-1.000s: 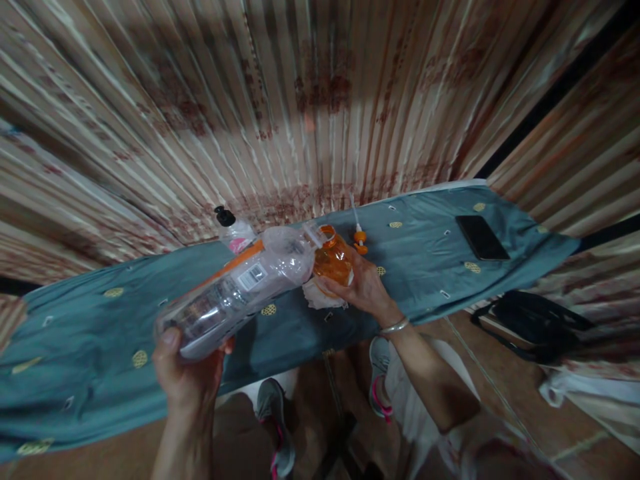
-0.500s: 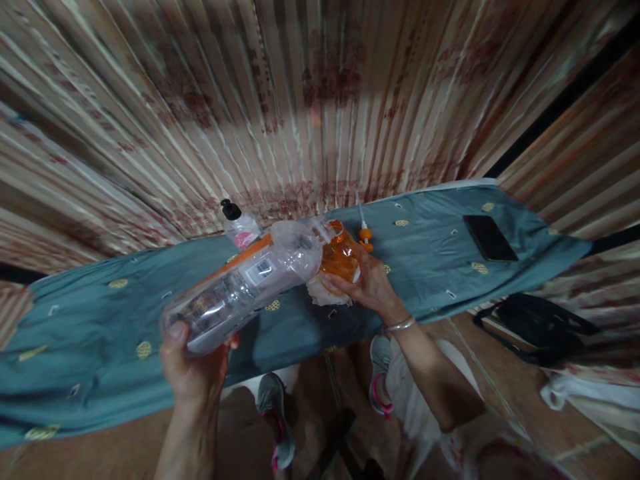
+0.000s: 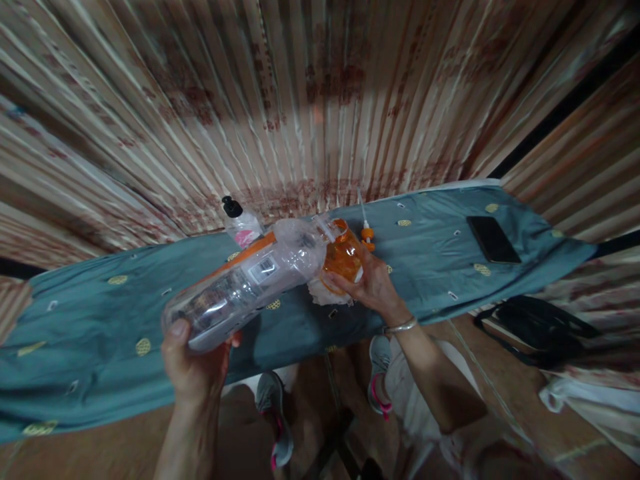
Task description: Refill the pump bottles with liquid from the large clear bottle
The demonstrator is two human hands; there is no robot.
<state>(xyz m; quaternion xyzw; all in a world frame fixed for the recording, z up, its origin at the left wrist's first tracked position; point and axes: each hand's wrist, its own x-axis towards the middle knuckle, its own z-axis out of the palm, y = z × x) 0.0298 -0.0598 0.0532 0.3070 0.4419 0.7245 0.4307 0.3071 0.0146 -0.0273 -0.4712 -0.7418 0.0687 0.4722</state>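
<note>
Holding a large clear plastic bottle (image 3: 245, 283) by its base, the left hand (image 3: 193, 363) sits at the lower left of centre with thumb over the bottom rim and fingers clamped underneath. That bottle lies nearly flat, its long axis running from the lower left up toward the middle of the frame, and its neck end meets the mouth of a small orange bottle (image 3: 343, 257). The right hand (image 3: 370, 287) has its fingers closed around the orange bottle from below and the right, keeping it tilted toward the big one just above a crumpled white tissue (image 3: 320, 293) on the surface (image 3: 425, 267), which is draped in a teal cloth. So the right hand is the nearer one to the joint between the two mouths (whether the rims actually touch is lost in blur). An orange pump head (image 3: 367, 233) with its thin tube lies just beyond the orange bottle, a clear bottle with a black cap (image 3: 239, 223) stands behind the big bottle, and a dark phone (image 3: 493, 239) rests well apart at the upper right. A black bag (image 3: 535, 323) lies on the floor at the right.
</note>
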